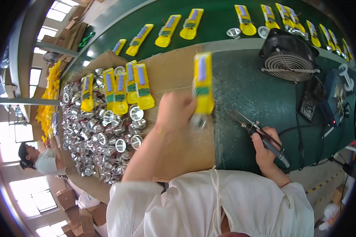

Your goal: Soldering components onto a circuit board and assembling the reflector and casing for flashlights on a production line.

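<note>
A yellow torch body [203, 83] is held upright in the left hand [176, 110], whose fingers are closed around its lower part; a blurred silver piece is seen just under the hand's grip. A soldering iron [261, 136] with a dark handle is gripped in the right hand [265, 152], fingers wrapped round the handle, its thin tip pointed up and to the left, toward the held torch body but apart from it. Both hands are raised over a sheet of brown cardboard [174, 67] and a dark green bench top [249, 94].

To the left, on the cardboard, a row of yellow torch bodies [120, 89] is laid side by side, touching one another. Just near of them, a large heap of silver reflector cups [95, 138] is spread. On the far side, a green conveyor belt [217, 12] is seen carrying more yellow torch bodies, well apart from each other, with loose reflector cups between some. At the far right of the bench a small black fan [286, 55] is placed, with cables trailing near it. White sleeves [209, 201] cover the person's upper arms. Another person in a white top [45, 160] is seen at the left edge.
</note>
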`<state>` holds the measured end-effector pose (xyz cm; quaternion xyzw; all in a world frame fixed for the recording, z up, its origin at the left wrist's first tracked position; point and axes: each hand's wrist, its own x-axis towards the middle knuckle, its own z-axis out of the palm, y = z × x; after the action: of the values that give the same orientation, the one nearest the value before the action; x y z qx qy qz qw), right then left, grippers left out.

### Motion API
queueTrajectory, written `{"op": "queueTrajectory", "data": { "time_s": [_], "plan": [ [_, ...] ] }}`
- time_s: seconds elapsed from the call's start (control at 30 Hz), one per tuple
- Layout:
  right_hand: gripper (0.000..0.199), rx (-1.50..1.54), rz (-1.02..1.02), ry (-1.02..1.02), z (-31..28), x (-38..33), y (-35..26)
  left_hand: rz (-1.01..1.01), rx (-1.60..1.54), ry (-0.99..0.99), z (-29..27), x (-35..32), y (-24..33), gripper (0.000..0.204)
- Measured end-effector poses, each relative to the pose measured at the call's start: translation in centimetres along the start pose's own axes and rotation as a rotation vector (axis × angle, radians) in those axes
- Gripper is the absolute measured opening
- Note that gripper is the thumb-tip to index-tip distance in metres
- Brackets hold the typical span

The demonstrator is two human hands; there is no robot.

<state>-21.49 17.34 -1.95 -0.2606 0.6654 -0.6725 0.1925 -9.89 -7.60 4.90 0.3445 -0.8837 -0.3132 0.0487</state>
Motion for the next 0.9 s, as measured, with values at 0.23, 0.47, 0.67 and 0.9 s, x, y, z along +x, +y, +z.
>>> {"op": "queueTrajectory", "data": {
  "time_s": [0.23,0.47,0.67,0.9],
  "plan": [
    [0.017,-0.011,0.060,-0.006,0.2,0.4,-0.2,0.020,0.128,0.513,-1.3,22.1,-0.5,0.043],
    [0.017,-0.069,0.026,-0.047,0.6,1.2,-0.6,-0.150,0.268,0.339,-1.2,19.6,-0.7,0.055],
    [0.015,-0.056,0.119,-0.002,0.0,0.4,0.5,-0.066,0.111,0.333,0.5,2.0,-1.4,0.036],
    [0.014,-0.067,0.023,0.041,1.0,0.4,0.3,-0.001,-0.039,0.394,3.7,-10.0,-1.1,0.042]
  ]
}}
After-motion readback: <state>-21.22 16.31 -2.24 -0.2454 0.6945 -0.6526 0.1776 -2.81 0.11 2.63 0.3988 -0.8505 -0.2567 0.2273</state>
